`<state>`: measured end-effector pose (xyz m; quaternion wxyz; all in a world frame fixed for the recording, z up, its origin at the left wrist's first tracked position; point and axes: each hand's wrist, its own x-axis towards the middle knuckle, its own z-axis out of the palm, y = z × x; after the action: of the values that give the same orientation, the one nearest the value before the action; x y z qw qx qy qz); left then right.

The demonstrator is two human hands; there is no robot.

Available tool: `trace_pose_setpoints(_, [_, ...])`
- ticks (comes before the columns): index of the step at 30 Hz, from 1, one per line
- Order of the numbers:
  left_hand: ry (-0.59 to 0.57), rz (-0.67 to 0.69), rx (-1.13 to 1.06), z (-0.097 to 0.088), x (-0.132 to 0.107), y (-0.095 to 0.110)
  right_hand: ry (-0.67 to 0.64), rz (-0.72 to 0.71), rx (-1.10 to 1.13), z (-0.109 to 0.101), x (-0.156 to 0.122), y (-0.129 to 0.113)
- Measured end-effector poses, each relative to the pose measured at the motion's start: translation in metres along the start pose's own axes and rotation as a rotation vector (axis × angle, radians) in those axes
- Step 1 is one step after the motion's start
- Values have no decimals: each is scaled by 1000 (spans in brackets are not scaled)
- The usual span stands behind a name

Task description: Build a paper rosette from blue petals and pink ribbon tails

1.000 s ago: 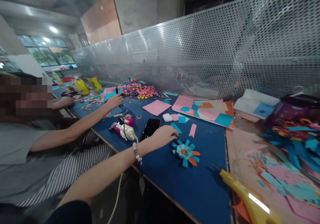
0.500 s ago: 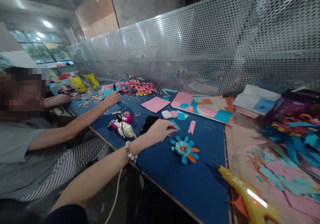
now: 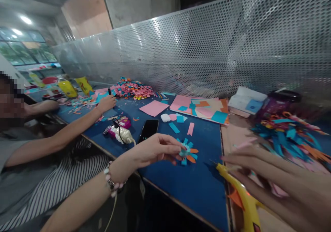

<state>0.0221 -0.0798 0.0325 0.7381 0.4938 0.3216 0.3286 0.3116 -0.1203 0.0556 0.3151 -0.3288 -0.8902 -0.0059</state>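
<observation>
Near the right-hand side of the blue table top [image 3: 181, 194], the left hand [image 3: 151, 151] has its fingertips at the left edge of a paper flower [image 3: 188, 150], whose blue and orange petals fan out beyond them; thumb and fingers cover part of it, so I cannot tell whether they are clamped on it or merely touching. Off to the right, the right hand [image 3: 281, 180] is blurred, its fingers apart over a yellow glue gun [image 3: 241, 192] — whether it touches the gun is unclear. A light pinch at the flower's folded centre should work best, since a squeeze on the thin petals would probably crease them. With the gun, taking the body well behind the nozzle seems wise: the slim tip points toward the flower, and it may be hot. As for room, the stretch of blue between the flower and the table's near edge looks the easiest way to draw the flower towards the body. Farther back it is tighter, with a blue strip [image 3: 174, 127] and a pink strip [image 3: 190, 128] lying just behind the flower and a phone [image 3: 148, 130] behind the left wrist. The gun straddles the seam where the blue surface ends — its body could catch there, so lifting seems better than sliding.
</observation>
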Motion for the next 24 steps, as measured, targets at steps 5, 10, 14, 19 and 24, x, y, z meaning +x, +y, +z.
trace_pose_setpoints(5, [-30, 5, -5, 7, -3, -6, -143, 33, 151, 31, 42, -19])
trace_pose_setpoints(10, [-3, 15, 0, 7, -2, -8, -180, -26, 219, 42, 45, -20])
trace_pose_setpoints(14, [-25, 19, -58, 11, 0, -11, -146, -46, 154, 41, 41, -18])
trace_pose_setpoints(19, [-35, 13, -117, 17, 1, -15, -61, -129, 81, 41, 37, -16])
trace_pose_setpoints(24, [-50, 11, -156, 22, 2, -19, -6, -135, 40, 42, 34, -17])
